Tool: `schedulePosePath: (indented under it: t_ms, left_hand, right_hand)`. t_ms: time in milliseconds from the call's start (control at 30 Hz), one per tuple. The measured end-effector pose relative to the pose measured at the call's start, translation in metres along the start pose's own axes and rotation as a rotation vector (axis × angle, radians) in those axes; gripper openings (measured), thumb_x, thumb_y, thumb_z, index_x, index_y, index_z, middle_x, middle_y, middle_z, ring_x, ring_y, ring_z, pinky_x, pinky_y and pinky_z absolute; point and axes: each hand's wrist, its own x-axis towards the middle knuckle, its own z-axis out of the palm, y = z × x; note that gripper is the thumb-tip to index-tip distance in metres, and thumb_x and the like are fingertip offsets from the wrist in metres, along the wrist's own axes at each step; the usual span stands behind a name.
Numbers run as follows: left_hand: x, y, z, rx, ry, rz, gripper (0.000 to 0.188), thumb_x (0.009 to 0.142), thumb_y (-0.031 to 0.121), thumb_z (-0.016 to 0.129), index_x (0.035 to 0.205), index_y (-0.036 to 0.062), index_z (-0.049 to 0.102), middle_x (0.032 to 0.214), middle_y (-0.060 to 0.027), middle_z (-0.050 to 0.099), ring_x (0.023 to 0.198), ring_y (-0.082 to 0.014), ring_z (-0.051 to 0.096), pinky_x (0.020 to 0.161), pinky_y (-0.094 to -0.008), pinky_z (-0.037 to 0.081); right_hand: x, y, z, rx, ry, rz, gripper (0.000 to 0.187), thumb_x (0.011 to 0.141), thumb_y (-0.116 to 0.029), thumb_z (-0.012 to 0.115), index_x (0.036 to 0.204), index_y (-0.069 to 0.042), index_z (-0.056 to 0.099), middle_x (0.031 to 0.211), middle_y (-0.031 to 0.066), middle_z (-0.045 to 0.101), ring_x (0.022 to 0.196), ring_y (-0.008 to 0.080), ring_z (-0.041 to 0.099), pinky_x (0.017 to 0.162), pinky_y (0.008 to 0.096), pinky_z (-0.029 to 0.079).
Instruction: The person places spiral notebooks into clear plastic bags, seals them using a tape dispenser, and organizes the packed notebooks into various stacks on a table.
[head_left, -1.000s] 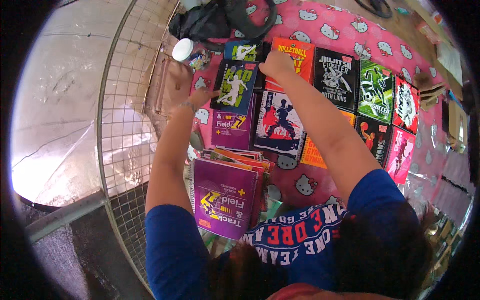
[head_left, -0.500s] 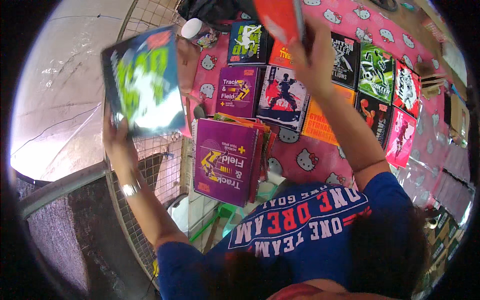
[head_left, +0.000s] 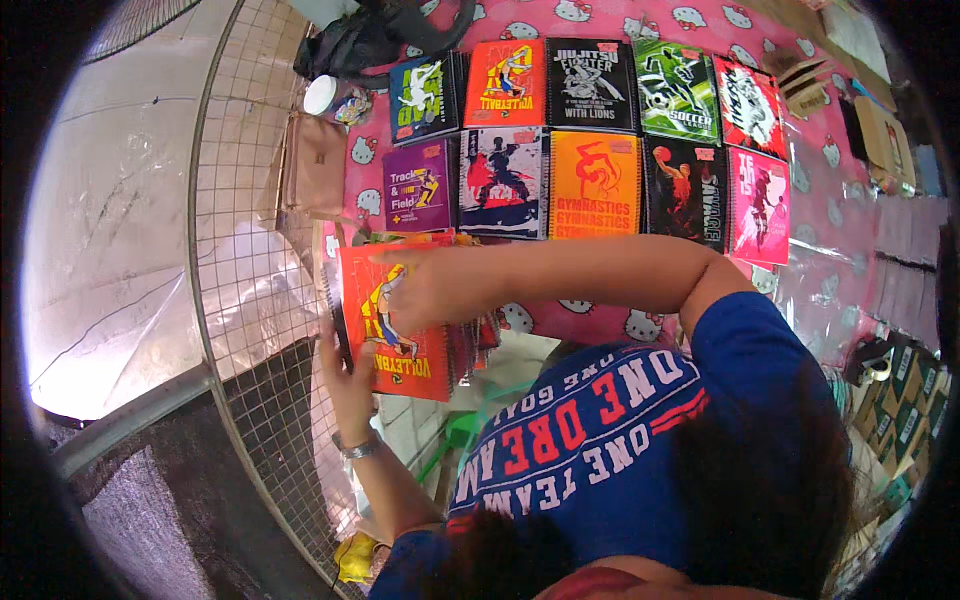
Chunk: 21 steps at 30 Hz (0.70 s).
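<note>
An orange-red spiral notebook (head_left: 415,365) with a ball-player drawing lies upside down on top of a stack of notebooks (head_left: 470,345) at the near left. My left hand (head_left: 345,390) grips its left edge, thumb over the cover and fingers along the side. A dark edge shows beneath it there. Across the upper part of the cover rests my right hand (head_left: 430,285), fingers stretched to the left and thumb apart. Above the stack are a purple notebook (head_left: 418,190) and a white-and-navy one (head_left: 503,185) with a fighter figure.
Two rows of notebooks cover the pink cloth (head_left: 640,325), including a black one (head_left: 590,85), a green one (head_left: 677,90) and a yellow-orange one (head_left: 595,185). A white-lidded jar (head_left: 322,95) and a black bag (head_left: 345,45) stand far left. Wire mesh (head_left: 240,290) borders the left side.
My right hand has come down and left from above the rows, and the orange-red notebook now lies on the stack. My left hand has lowered; the navy-and-green notebook it held is out of sight.
</note>
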Motion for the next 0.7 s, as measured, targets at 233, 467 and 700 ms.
schedulePosePath:
  t_ms: [233, 467, 700]
  left_hand:
    - [-0.003, 0.028, -0.001, 0.338, -0.018, 0.094, 0.061, 0.085, 0.01, 0.056, 0.143, 0.0107, 0.034, 0.147, -0.0205, 0.028, 0.132, -0.0354, 0.03, 0.106, -0.0438, 0.029]
    - [0.071, 0.151, 0.071, -0.425, -0.419, 0.08, 0.069, 0.088, 0.044, 0.055, 0.139, 0.001, 0.037, 0.145, -0.0227, 0.029, 0.134, -0.039, 0.03, 0.107, -0.0499, 0.029]
    - [0.134, 0.13, 0.146, -0.749, -0.305, -0.341, 0.052, 0.086, 0.014, 0.055, 0.134, 0.001, 0.039, 0.115, -0.0171, 0.057, 0.107, -0.0276, 0.056, 0.096, -0.0398, 0.044]
  right_hand:
    - [-0.196, 0.138, 0.009, -0.74, 0.465, 1.413, 0.046, 0.077, -0.025, 0.063, 0.118, -0.006, 0.052, 0.117, 0.0243, 0.054, 0.11, 0.0427, 0.051, 0.085, 0.0482, 0.045]
    - [-0.212, 0.136, -0.049, -0.316, 0.005, 1.416, 0.025, 0.083, -0.016, 0.054, 0.104, -0.002, 0.057, 0.105, 0.0231, 0.062, 0.099, 0.033, 0.062, 0.07, 0.0434, 0.053]
    - [-0.121, 0.006, -0.09, 0.088, 0.445, 0.426, 0.037, 0.075, -0.011, 0.062, 0.112, -0.006, 0.06, 0.102, 0.0144, 0.065, 0.094, 0.0263, 0.064, 0.076, 0.0395, 0.053]
